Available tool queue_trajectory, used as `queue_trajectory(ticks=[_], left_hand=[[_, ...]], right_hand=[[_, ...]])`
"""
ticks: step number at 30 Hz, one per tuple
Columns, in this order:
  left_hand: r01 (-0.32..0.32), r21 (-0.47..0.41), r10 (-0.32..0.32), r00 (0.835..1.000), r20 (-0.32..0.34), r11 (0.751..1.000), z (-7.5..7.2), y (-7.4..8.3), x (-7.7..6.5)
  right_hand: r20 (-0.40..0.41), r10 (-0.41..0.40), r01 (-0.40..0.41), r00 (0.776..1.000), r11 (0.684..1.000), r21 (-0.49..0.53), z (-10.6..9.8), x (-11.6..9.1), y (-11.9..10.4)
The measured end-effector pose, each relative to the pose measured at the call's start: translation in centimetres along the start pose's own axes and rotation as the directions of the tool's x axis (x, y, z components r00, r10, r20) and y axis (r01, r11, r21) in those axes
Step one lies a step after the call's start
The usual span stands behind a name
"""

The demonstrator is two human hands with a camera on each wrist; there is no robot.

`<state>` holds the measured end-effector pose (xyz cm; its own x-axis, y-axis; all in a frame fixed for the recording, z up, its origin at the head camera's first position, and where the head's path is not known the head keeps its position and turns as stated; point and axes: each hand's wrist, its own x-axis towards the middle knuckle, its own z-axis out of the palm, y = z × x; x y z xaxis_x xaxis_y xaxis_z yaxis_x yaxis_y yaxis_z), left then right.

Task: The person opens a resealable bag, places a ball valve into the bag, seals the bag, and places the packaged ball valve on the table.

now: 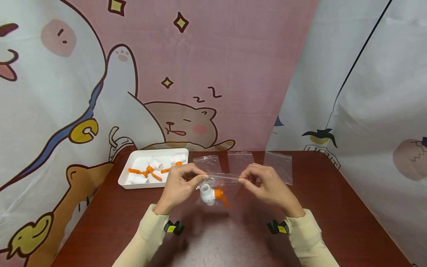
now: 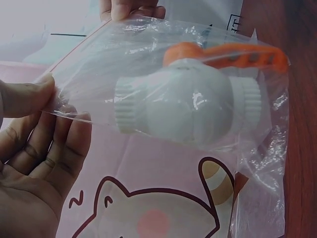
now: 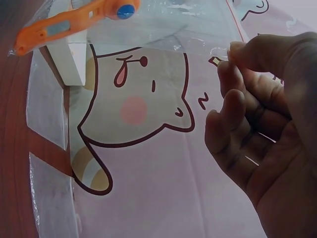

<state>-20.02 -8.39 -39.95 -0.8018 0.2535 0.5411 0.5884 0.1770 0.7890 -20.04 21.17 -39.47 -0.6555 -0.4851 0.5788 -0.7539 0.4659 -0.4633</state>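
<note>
A clear zip-lock bag (image 2: 99,94) hangs between my two hands, with a white plastic ball valve (image 1: 207,194) inside it. The valve has an orange lever handle (image 2: 237,54) and ribbed ends. My left hand (image 1: 181,185) pinches one top corner of the bag between thumb and forefinger. At the opposite corner my right hand (image 1: 268,185) pinches the bag's top edge the same way. The top edge is stretched straight between them, with a red line along it (image 2: 74,52). In the right wrist view the orange lever (image 3: 64,25) shows through the film, while the white body is mostly out of frame.
A white tray (image 1: 125,178) at the back left holds several white valve parts (image 1: 155,164) and orange handles (image 1: 136,171). Flat clear bags (image 1: 278,167) lie along the table's back edge. Behind the brown table (image 1: 333,207) hangs a printed cloth (image 1: 233,74).
</note>
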Motion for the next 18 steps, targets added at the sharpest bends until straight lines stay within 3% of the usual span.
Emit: queue_trajectory(ticks=[11,18], left_hand=[[0.056,-0.076,-0.058,0.998,-0.014,0.996,0.8,-0.3,0.4],[0.049,-0.083,-0.052,0.998,-0.026,0.995,1.1,-0.4,0.7]], right_hand=[[-0.005,0.054,-0.054,0.999,0.999,-0.005,-0.7,0.0,0.2],[0.001,0.062,-0.062,0.998,0.998,0.015,-0.6,0.7,-0.1]])
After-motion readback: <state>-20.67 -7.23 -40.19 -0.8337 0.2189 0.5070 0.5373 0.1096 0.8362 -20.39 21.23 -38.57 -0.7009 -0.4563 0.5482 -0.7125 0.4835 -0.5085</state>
